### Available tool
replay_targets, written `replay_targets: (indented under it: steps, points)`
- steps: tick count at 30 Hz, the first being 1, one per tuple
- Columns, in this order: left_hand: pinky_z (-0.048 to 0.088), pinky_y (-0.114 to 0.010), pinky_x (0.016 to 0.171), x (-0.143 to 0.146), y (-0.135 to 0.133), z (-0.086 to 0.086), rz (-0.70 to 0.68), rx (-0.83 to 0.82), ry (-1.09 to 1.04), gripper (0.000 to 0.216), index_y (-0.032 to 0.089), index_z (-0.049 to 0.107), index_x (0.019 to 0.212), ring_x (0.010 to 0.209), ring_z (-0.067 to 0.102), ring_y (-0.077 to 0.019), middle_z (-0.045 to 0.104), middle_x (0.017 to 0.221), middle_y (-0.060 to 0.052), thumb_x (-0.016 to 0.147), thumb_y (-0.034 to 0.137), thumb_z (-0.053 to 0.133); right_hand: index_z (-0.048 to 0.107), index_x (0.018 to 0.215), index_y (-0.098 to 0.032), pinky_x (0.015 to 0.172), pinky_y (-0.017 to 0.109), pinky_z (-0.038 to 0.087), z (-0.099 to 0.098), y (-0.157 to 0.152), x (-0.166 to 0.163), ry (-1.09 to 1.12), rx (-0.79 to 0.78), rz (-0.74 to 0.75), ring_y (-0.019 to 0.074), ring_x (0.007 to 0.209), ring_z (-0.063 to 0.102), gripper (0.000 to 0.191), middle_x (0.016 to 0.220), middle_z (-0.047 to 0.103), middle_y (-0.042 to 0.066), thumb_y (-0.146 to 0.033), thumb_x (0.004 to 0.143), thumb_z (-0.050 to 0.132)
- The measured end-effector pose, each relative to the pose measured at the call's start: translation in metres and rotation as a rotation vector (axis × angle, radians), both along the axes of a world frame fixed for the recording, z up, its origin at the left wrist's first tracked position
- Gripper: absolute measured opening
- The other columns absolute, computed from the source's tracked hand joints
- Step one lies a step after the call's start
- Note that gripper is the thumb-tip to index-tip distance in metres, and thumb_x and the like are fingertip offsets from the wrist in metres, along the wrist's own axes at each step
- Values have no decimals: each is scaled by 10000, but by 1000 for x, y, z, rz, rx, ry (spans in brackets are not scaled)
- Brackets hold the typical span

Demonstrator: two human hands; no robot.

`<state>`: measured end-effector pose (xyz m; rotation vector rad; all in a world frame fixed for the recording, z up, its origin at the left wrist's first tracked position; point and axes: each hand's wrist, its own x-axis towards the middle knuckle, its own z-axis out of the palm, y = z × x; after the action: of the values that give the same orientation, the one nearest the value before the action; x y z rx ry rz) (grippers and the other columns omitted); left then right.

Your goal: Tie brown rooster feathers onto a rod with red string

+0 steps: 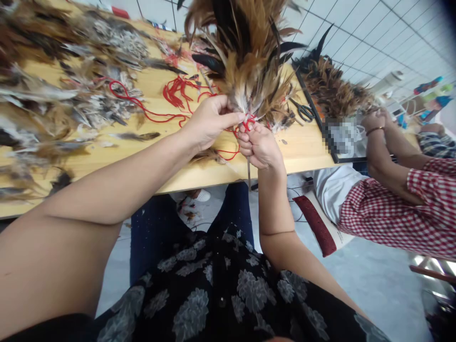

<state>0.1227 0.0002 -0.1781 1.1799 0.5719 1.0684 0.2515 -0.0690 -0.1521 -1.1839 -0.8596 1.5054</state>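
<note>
A feather duster (249,61) of brown and black feathers stands up from my hands over the wooden table. My right hand (261,145) is closed round its thin stick (249,175), just below the feathers. Red cord (250,121) loops round the stick at the feather bases. My left hand (213,118) pinches at that cord and the lowest feathers with thumb and fingers; what exactly lies in the pinch is partly hidden. A length of red cord (142,110) trails over the table to the left.
Loose feathers (64,104) cover the table's (171,173) left side. Black scissors (304,111) lie to the right, beside a black-edged tray (333,154). More feathers (331,85) stand behind it. A co-worker in a red checked garment (381,206) sits at the right.
</note>
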Motion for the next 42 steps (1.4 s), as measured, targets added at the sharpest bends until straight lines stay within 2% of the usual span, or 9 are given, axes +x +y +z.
replay_targets:
  steps: [6, 10, 15, 18, 25, 28, 32, 37, 42]
  points:
    - [512, -326, 779, 2, 0, -3, 3, -27, -16, 283, 181, 629, 761, 790, 630, -160, 659, 777, 3, 739, 137, 908, 441, 866, -211, 417, 146, 150, -8, 2, 2, -27, 50, -5, 17, 435, 142, 235, 592, 360, -115, -272, 1057, 563]
    - [509, -334, 786, 2, 1, -3, -41, 7, -80, 366, 196, 649, 768, 788, 621, -156, 659, 785, 8, 673, 271, 995, 405, 861, -229, 420, 150, 177, -8, 3, 3, -34, 75, 1, 26, 437, 168, 273, 596, 359, -114, -305, 1049, 588]
    - [514, -407, 972, -7, 9, 6, -143, 92, -72, 488, 273, 716, 873, 1029, 656, -259, 728, 856, -9, 568, 475, 1039, 383, 860, -234, 409, 151, 153, 9, -6, 1, -52, 46, -4, 46, 446, 166, 239, 585, 353, -104, -241, 1083, 469]
    - [507, -435, 1071, -12, 11, 8, -161, 141, -33, 559, 282, 712, 919, 1162, 653, -297, 741, 865, -12, 551, 567, 1022, 364, 835, -238, 412, 166, 127, 19, -14, -2, -55, 47, 10, 44, 454, 150, 284, 591, 342, -102, -261, 1073, 519]
    - [588, -475, 828, -15, 12, -3, -469, 61, 163, 633, 242, 701, 797, 895, 712, -310, 694, 705, -63, 512, 736, 977, 351, 814, -244, 429, 184, 118, 28, -25, 0, -70, 81, 35, 47, 479, 148, 355, 598, 338, -99, -290, 1031, 627]
    - [537, -499, 831, -17, 18, -5, -332, 30, 199, 569, 290, 695, 768, 906, 652, -308, 610, 609, -45, 526, 724, 973, 355, 818, -243, 428, 178, 122, 28, -24, 4, -94, 85, 7, 47, 477, 157, 324, 596, 335, -97, -266, 1043, 587]
    - [483, -499, 899, -21, 24, 0, -159, 91, 156, 442, 286, 691, 749, 1064, 607, -340, 653, 663, -65, 656, 641, 938, 348, 821, -242, 427, 170, 120, 21, -20, 9, -129, 75, -33, 49, 474, 165, 301, 591, 328, -98, -251, 1045, 548]
    - [452, -425, 986, -20, 22, 3, -48, 79, 178, 206, 243, 677, 759, 1219, 598, -326, 690, 714, -27, 756, 278, 880, 340, 813, -243, 433, 155, 132, 10, -10, 15, -185, 40, -95, 52, 482, 184, 323, 598, 323, -96, -288, 1048, 558]
    - [427, -381, 999, -16, 31, -12, -1, 76, 174, 159, 226, 687, 777, 1190, 592, -284, 698, 738, -10, 724, 186, 832, 343, 810, -241, 431, 140, 134, 5, -5, 20, -190, 15, -117, 48, 480, 193, 332, 595, 323, -95, -306, 1054, 560]
